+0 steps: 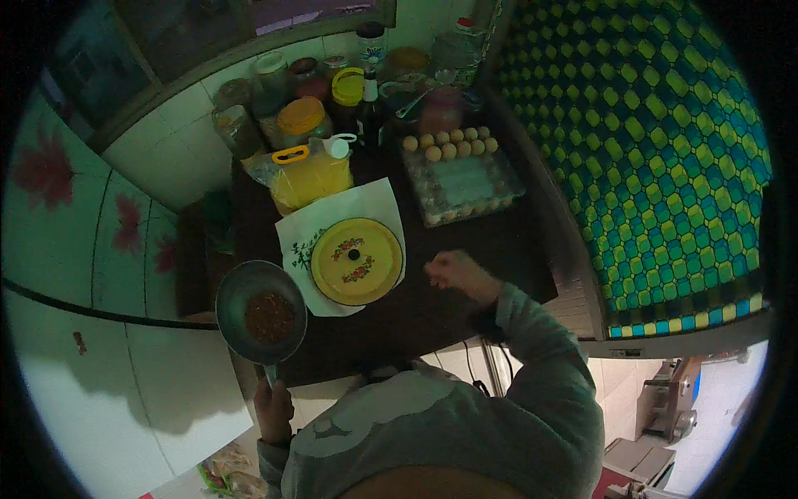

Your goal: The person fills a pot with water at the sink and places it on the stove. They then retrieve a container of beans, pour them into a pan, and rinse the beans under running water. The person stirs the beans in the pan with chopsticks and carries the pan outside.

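My left hand (pixel 274 408) grips the handle of a small frying pan (pixel 234 305), which is held over the left front edge of the dark tabletop (pixel 368 343). Brown, crumbly food (pixel 269 318) lies in the pan. My right hand (pixel 462 274), its fingers curled, hovers by the table's right side; whether anything small is inside it cannot be told. Between the hands, a round yellow enamel lid (pixel 380 268) with red flowers and a black knob lies on a white paper sheet (pixel 374 203) bearing writing.
Behind the sheet stands a plastic jug of yellow contents (pixel 312 184). A clear egg carton (pixel 461 187) sits at the back right. Jars (pixel 302 118), a dark bottle (pixel 370 118) and a large clear bottle (pixel 458 53) crowd the wall. A green patterned cloth (pixel 648 156) covers something at right.
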### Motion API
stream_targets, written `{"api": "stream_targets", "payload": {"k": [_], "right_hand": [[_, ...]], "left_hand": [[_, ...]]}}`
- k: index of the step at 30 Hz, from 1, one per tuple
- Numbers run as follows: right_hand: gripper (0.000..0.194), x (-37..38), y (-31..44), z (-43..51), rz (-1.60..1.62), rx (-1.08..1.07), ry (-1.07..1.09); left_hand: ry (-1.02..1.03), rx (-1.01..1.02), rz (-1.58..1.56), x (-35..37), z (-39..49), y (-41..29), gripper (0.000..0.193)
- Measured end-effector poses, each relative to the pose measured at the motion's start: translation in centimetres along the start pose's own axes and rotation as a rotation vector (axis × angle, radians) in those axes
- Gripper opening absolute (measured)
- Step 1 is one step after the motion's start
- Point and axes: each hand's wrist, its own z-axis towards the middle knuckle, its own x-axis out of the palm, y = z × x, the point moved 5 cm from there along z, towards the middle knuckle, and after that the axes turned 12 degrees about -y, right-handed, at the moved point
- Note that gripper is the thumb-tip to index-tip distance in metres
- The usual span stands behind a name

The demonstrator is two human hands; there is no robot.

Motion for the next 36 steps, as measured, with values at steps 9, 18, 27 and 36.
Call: {"api": "stream_targets", "payload": {"k": [9,18,27,36], "right_hand": [[0.018,-12.5,6.3,10.9,-0.316,-0.580,-0.620],[0.025,-10.6,12.8,17.0,-1.147,-0.804,-0.729],[0.020,-7.6,14.7,17.2,-1.186,-0.565,-0.871],[0.032,-8.0,13.8,20.5,-1.104,-0.421,-0.900]], "left_hand": [[-0.019,-0.316,-0.194,2.3,-0.6,-1.6,0.016],[-0.172,-0.417,-0.104,1.8,-2.5,-2.4,0.013],[-0.281,-0.490,-0.134,0.6,-4.6,-1.8,0.017],[-0.299,-0.320,-0.008,0.8,-4.1,-2.2,0.021]]}}
